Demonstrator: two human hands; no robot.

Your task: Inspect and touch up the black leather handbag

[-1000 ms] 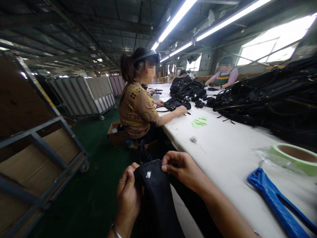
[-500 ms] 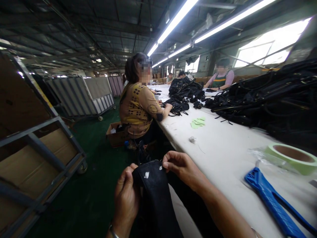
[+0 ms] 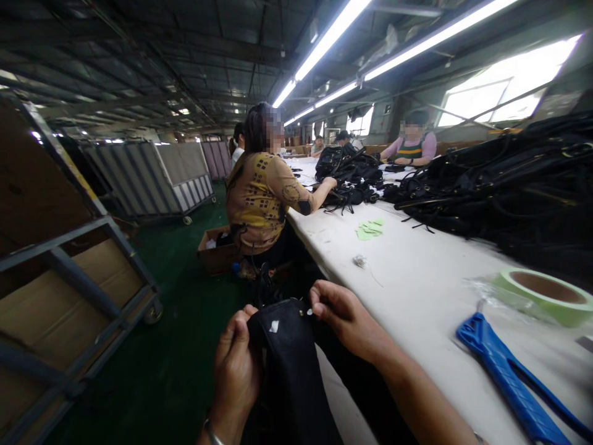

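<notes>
My left hand (image 3: 235, 371) is shut on a black bag panel (image 3: 290, 371), gripping its upper edge, and the panel hangs down out of the frame. A white patch (image 3: 274, 326) shows on the panel near that grip. My right hand (image 3: 347, 318) is at the panel's upper right edge, its thumb and finger pinched on a tiny white scrap (image 3: 309, 312). Below the hands, the lower part of the panel fades into dark shadow.
To the right runs a long white worktable (image 3: 417, 290) with a green tape roll (image 3: 544, 295), blue-handled pliers (image 3: 504, 377), green scraps (image 3: 370, 229) and piled black bags (image 3: 504, 179). A seated co-worker (image 3: 264, 204) reaches across it. A metal cart (image 3: 69, 278) stands left.
My right hand has shifted slightly right, and the white scrap has moved with it, away from the panel. The co-worker's arm now reaches farther out toward the black bags.
</notes>
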